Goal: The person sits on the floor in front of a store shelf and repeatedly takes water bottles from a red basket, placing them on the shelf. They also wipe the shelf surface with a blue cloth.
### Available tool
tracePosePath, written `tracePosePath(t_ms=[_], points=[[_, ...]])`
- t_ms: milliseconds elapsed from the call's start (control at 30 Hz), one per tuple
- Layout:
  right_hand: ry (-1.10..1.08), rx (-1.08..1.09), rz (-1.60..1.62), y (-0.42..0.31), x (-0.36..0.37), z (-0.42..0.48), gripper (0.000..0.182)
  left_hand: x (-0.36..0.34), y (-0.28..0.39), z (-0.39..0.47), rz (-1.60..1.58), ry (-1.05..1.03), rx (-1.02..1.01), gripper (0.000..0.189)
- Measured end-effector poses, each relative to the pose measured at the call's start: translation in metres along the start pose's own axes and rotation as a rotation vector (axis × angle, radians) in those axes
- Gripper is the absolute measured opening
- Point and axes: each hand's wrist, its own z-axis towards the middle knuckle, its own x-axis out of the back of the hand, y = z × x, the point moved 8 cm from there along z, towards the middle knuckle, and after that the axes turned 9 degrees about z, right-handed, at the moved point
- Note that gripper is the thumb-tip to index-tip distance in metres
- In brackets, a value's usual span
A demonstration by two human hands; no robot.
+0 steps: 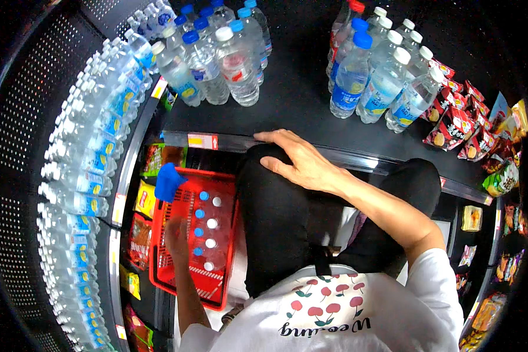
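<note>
My right hand (pixel 290 160) rests over my left knee beside the front edge of a black shelf (pixel 290 119), its thumb and fingers apart, holding nothing. Lower left, my left hand (pixel 176 229) is blurred over the left part of a red plastic shopping basket (pixel 231 264); its fingers do not show clearly. Plastic bottles with blue and white caps (pixel 211 223) stand in two rows inside the basket. A blue cloth (pixel 169 182) lies at the basket's upper left corner, apart from my left hand.
Clear bottles (pixel 237 79) stand at the shelf's left, and more bottles (pixel 350 92) at its right, beside red snack bags (pixel 453 127). A long curved row of white-capped bottles (pixel 99 160) fills the left shelf. Packaged snacks (pixel 145 198) lie on the lower shelf beside the basket.
</note>
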Motion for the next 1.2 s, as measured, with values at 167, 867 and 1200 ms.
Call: tracePosePath(t_ms=[167, 867, 1200], points=[[0.098, -0.118, 0.234, 0.022, 0.018, 0.031, 0.058, -0.063, 0.235, 0.082, -0.175, -0.143, -0.24, 0.044], [0.153, -0.204, 0.686, 0.066, 0.034, 0.064, 0.072, -0.157, 0.442, 0.143, 0.069, -0.037, -0.646, 0.035], [-0.054, 0.112, 0.404, -0.023, -0.035, 0.037, 0.06, -0.026, 0.379, 0.065, -0.11, 0.028, -0.524, 0.031]])
